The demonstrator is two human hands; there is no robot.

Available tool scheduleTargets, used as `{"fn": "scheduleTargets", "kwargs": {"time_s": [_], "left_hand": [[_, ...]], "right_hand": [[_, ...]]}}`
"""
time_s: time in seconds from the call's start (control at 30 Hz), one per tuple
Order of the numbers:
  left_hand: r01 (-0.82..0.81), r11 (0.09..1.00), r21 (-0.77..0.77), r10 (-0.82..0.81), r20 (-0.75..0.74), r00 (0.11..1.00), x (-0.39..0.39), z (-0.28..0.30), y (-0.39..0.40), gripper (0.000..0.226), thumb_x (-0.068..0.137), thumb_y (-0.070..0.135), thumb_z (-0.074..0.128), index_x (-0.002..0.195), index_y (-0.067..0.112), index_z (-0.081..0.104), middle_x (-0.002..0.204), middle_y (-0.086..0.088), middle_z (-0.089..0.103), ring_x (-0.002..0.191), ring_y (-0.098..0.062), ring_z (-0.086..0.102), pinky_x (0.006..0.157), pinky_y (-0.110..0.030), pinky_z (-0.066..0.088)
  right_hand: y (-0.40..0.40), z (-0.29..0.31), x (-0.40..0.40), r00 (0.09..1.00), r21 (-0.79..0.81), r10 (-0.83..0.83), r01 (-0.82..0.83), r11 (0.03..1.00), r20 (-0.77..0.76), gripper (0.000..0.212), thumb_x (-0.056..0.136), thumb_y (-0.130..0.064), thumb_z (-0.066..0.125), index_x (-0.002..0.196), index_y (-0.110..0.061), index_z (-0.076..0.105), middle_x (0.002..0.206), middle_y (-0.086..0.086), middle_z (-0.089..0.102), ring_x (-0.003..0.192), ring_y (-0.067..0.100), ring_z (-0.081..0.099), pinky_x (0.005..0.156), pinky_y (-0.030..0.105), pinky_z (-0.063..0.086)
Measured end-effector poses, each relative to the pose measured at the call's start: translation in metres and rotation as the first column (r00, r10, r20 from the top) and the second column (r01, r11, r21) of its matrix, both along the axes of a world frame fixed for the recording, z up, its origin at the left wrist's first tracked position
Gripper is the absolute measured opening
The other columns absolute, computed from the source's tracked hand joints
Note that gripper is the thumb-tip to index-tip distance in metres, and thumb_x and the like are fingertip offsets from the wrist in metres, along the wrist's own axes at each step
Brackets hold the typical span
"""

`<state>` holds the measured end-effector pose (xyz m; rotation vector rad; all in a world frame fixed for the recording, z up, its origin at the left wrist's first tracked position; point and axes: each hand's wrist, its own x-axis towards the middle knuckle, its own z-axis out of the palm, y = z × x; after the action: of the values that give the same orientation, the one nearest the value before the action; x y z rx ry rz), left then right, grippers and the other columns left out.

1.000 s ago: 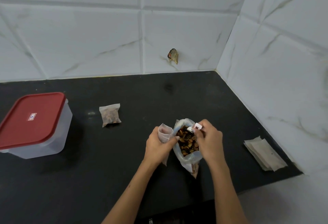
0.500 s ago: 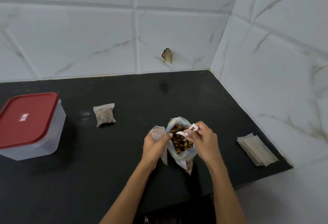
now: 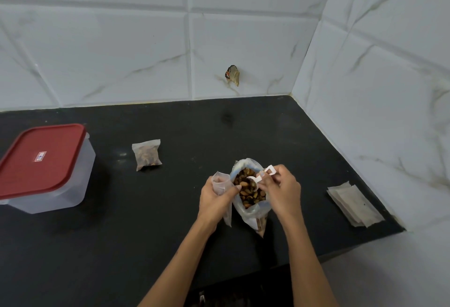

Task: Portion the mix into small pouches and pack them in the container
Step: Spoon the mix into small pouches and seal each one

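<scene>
**Right hand grips white scoop in mix bag, left hand grips open pouch**

Right hand (image 3: 280, 191) is closed around the handle of a white plastic scoop (image 3: 258, 178); the scoop bowl is down in the mouth of the clear mix bag (image 3: 250, 205), on top of the brown mix (image 3: 248, 188). Left hand (image 3: 215, 197) is clamped around a small clear pouch (image 3: 220, 182), held upright with its mouth open, touching the left side of the mix bag. Left fingertips also reach the bag's rim. Can't tell if the pouch has any mix in it.

Mix bag stands upright on the black countertop (image 3: 146, 233), between both hands, top rolled open.

One filled pouch (image 3: 146, 154) lies flat on the counter, well apart to the left of the hands. Further left, the clear plastic container (image 3: 58, 185) sits with its red lid (image 3: 40, 158) on; filled pouch is outside it.

Stack of empty flat pouches (image 3: 354, 205) lies at the right counter edge, near the tiled wall (image 3: 243, 46). Small brownish scrap (image 3: 233, 74) is stuck on the back wall above the counter.
</scene>
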<state>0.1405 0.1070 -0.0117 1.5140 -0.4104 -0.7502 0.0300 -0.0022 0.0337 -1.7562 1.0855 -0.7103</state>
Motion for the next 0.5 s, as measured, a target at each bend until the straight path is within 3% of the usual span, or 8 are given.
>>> {"fn": "scheduleTargets", "kwargs": {"time_s": [0.07, 0.23, 0.33, 0.5], "left_hand": [[-0.003, 1.0, -0.007, 0.003, -0.002, 1.0, -0.001, 0.0, 0.0, 0.037, 0.068, 0.032, 0.078, 0.098, 0.017, 0.062, 0.101, -0.005, 0.069, 0.097, -0.018, 0.068, 0.089, -0.047, 0.055], [-0.008, 1.0, -0.015, 0.008, 0.01, 1.0, -0.002, -0.001, 0.0, 0.033, 0.067, 0.035, 0.077, 0.093, 0.019, 0.063, 0.102, -0.004, 0.069, 0.098, -0.017, 0.067, 0.088, -0.045, 0.056], [0.013, 1.0, -0.025, -0.012, 0.036, 0.999, -0.003, 0.0, 0.0, 0.022, 0.072, 0.029, 0.077, 0.085, 0.02, 0.063, 0.102, -0.005, 0.067, 0.097, -0.018, 0.067, 0.086, -0.042, 0.057], [0.048, 0.998, -0.045, -0.047, 0.028, 0.998, -0.004, 0.004, 0.002, 0.036, 0.07, 0.03, 0.075, 0.095, 0.009, 0.062, 0.101, -0.009, 0.067, 0.096, -0.023, 0.068, 0.081, -0.04, 0.058]], "right_hand": [[0.0, 0.003, -0.002, 0.997, -0.073, -0.045, 0.04, 0.997, -0.063, 0.005, 0.092, -0.019, 0.061, 0.089, -0.017, 0.058, 0.082, -0.002, 0.065, 0.078, 0.011, 0.067, 0.075, 0.035, 0.058], [-0.002, 0.003, 0.006, 0.969, -0.232, -0.121, 0.069, 0.97, -0.216, 0.006, 0.096, -0.019, 0.055, 0.095, -0.013, 0.055, 0.079, -0.004, 0.059, 0.07, 0.007, 0.057, 0.06, 0.02, 0.043], [0.0, 0.001, 0.013, 0.962, -0.242, -0.158, 0.103, 0.965, -0.223, 0.007, 0.095, -0.018, 0.055, 0.094, -0.011, 0.055, 0.079, 0.001, 0.061, 0.071, 0.013, 0.061, 0.063, 0.025, 0.047], [0.006, 0.002, 0.024, 0.953, -0.222, -0.09, 0.025, 0.975, -0.29, 0.007, 0.095, -0.018, 0.054, 0.092, -0.011, 0.053, 0.08, -0.002, 0.057, 0.072, 0.01, 0.055, 0.064, 0.023, 0.042]]}}
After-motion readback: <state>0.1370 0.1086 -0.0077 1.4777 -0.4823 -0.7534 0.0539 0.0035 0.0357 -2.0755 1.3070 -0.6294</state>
